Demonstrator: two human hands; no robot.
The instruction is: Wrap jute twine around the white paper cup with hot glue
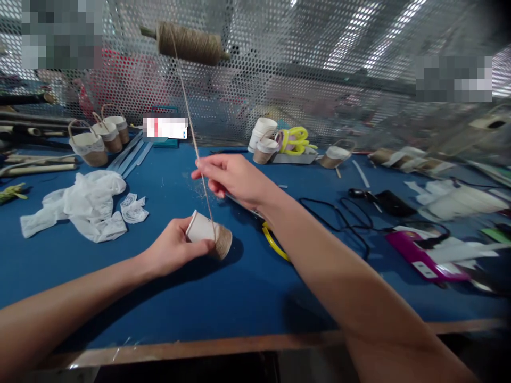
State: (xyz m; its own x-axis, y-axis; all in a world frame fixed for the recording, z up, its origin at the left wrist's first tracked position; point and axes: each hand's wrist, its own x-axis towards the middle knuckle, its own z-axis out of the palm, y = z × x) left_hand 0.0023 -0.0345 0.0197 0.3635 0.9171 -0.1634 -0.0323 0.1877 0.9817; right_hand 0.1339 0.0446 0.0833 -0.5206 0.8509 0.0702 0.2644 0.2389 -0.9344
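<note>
My left hand [175, 246] grips a white paper cup [200, 227] tilted on its side, its base pointing right. Brown twine [223, 243] is wound around the base end of the cup. From there a single strand [184, 88] runs up to a large twine spool [190, 44] on a rod at the mesh wall. My right hand [227, 175] is closed on that strand above the cup, thumb and index finger pinching it. Below the right forearm, a yellow handle [275, 243] with a dark blade partly shows, probably scissors.
White lace fabric [85, 205] lies bunched at left, near several twine-wrapped cups with handles [91, 150]. Clear glue sticks [138, 151] lie behind it. At right are a black cable [339, 213], a purple box [425, 258] and stacked paper cups [465, 201]. A wooden edge [199, 348] borders the blue table.
</note>
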